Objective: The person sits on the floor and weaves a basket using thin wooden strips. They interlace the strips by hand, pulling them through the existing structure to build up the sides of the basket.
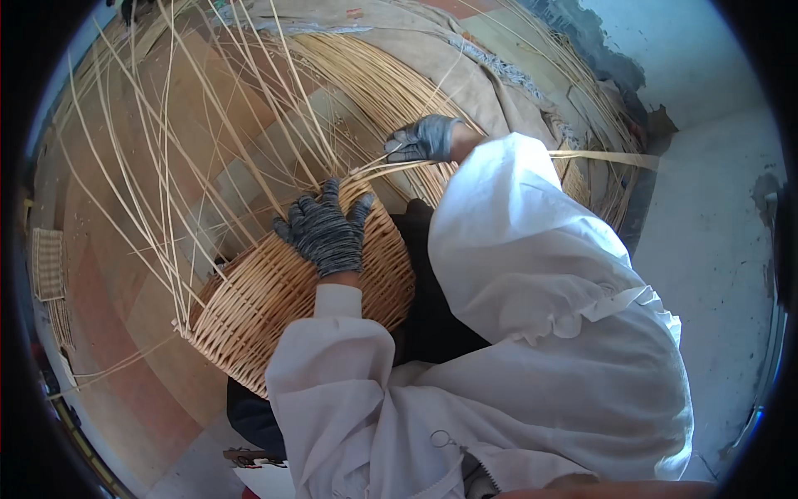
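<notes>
Basket [249, 312], wicker: judged light, springy, best held by rim [359, 178]; left grip [328, 229] spread against it, strand [374, 170] apparently pinched by right grip [422, 140].

Cool, moderate light, glare bleaching the white right sleeve [511, 179], soft grey shadows in its folds, dimmer floor [108, 274] bowed along its left edge, pale strand [611, 156] blurred at its tip, black fisheye rim.

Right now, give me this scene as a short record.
Left hand: grey-gloved, against the basket, fingers at its rim
Right hand: grey-gloved, at strands by the basket's rim; exact grip unclear
Basket: woven, tilted
Stakes: long, rising from the basket
Bundle: canes, beyond the hands
Far left: woven piece
</notes>
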### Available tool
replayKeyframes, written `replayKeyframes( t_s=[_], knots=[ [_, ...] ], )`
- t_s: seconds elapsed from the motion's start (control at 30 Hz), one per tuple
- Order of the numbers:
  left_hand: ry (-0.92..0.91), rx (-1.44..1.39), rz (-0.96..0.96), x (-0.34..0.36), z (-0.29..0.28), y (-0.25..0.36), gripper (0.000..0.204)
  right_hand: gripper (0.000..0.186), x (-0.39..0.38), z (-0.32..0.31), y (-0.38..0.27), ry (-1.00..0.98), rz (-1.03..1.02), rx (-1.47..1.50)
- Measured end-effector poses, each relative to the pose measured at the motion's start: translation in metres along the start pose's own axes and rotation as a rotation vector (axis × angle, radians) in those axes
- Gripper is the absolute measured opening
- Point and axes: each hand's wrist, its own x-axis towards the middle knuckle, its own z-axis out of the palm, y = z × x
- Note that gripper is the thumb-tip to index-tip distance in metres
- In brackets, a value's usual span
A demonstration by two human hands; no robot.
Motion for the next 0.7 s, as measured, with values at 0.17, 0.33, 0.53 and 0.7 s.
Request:
replayKeyframes(
  t_s=[0.17,0.33,0.53,0.7],
  knots=[
    [0.355,0.149,-0.079,-0.010,0.003,0.007,0.060,0.024,-0.013,0.014,-0.063,0.346,-0.352,0.216],
    [0.106,-0.881,-0.163,0.016,0.020,0.006,0.030,0.026,0.011,0.011,-0.126,0.489,-0.610,-0.328],
    [0.192,-1.419,-0.218,0.022,0.004,-0.080,0.016,0.055,0.014,0.029,-0.062,0.076,-0.075,-0.462],
    [0.109,-0.252,0.217,0.146,-0.044,-0.013,0.022,0.057,0.022,0.061,-0.125,0.264,0.080,-0.704]
  ],
)
